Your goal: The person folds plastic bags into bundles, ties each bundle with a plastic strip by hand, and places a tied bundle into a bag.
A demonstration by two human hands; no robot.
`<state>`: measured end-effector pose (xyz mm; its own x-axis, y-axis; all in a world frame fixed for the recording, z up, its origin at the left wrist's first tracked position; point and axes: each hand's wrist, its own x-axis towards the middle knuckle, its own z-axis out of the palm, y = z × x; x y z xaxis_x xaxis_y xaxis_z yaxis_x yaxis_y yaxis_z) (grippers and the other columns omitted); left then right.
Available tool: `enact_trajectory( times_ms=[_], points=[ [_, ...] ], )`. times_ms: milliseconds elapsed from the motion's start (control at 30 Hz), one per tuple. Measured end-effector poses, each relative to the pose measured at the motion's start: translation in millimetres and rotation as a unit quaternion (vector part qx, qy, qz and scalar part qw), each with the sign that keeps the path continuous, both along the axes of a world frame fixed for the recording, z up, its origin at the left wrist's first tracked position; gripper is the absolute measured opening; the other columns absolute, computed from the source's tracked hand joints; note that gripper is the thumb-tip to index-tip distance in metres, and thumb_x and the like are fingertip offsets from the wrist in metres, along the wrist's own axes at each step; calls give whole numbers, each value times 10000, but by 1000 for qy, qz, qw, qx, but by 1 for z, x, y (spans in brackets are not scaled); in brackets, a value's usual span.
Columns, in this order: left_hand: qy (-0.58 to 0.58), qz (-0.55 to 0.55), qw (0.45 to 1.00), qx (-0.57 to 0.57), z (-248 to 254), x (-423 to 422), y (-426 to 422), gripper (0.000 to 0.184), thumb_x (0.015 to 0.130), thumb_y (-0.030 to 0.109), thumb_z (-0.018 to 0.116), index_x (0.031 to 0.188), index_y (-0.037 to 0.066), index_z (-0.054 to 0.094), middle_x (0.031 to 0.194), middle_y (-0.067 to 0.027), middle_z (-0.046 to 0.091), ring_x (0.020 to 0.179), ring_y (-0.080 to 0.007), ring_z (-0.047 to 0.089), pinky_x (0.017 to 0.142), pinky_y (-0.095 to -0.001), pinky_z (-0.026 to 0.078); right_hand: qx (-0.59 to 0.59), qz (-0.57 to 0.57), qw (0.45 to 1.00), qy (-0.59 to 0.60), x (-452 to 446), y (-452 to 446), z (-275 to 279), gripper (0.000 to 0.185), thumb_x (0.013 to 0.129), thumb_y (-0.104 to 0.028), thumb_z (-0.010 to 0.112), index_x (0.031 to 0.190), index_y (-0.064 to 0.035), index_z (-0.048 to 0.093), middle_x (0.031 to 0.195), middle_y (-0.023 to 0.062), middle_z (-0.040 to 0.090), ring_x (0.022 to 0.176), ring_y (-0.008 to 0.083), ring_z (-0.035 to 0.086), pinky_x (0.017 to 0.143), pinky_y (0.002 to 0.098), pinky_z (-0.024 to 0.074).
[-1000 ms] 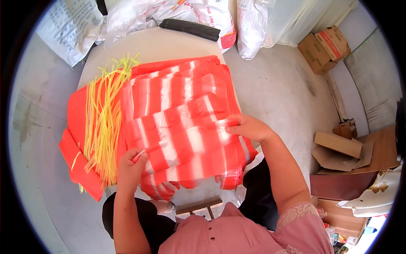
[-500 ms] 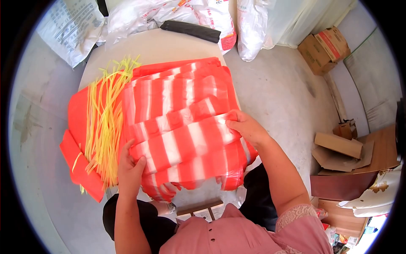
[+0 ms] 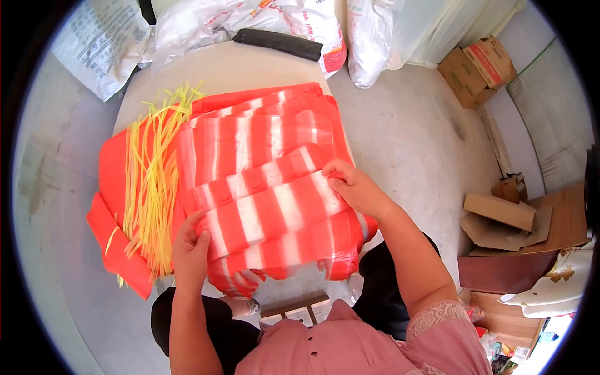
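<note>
A stack of red-and-white striped plastic bags (image 3: 284,206) lies across the front of the table, the top layer folded over in a band. My right hand (image 3: 356,187) pinches the right end of that band between thumb and fingers. At its left end, my left hand (image 3: 190,250) is closed on the edge of the plastic, thumb on top and fingers partly hidden. Beside the stack, a bundle of thin yellow strips (image 3: 153,194) is draped over plain red plastic (image 3: 112,169). A rolled or folded red piece (image 3: 119,244) with a yellow tie sits at the near left corner.
A black roll (image 3: 278,44) rests at the far edge of the table (image 3: 187,69), with white printed sacks (image 3: 312,25) behind it. Cardboard boxes (image 3: 478,72) stand on the floor at the far right. An opened carton (image 3: 506,225) lies at the right.
My right hand has shifted slightly left and up with the fold's right end. My left hand keeps its hold, almost unmoved. The view has drifted a little.
</note>
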<state>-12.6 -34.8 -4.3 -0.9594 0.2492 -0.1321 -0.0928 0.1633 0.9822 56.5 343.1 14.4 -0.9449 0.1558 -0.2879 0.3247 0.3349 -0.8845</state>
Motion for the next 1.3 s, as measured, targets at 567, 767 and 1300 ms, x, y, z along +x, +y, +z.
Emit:
enact_trajectory(
  times_ms=[567,767,1300],
  points=[
    [-60,9,998,-11,-2,-2,-6,378,1037,0,552,1409,-23,618,1273,-87,705,1112,-115,659,981,-257,507,23,-56,998,-3,-6,-6,-12,271,1034,-194,575,1243,-45,660,1137,116,718,1045,208,667,924,348,523],
    [-49,14,998,-47,1,-1,-6,392,1027,18,574,1415,-7,625,1038,-15,697,911,-59,617,851,-223,502,40,-54,998,-1,-7,-6,-13,280,1033,-192,579,1250,-45,676,1156,128,726,1050,219,675,927,353,529],
    [82,6,967,-242,4,5,-4,394,977,115,653,1368,94,691,743,-48,572,677,-105,537,665,-275,464,141,13,990,-1,-7,-11,18,292,1040,-211,604,1273,-65,704,1156,120,734,1076,271,684,930,365,530]
  ],
)
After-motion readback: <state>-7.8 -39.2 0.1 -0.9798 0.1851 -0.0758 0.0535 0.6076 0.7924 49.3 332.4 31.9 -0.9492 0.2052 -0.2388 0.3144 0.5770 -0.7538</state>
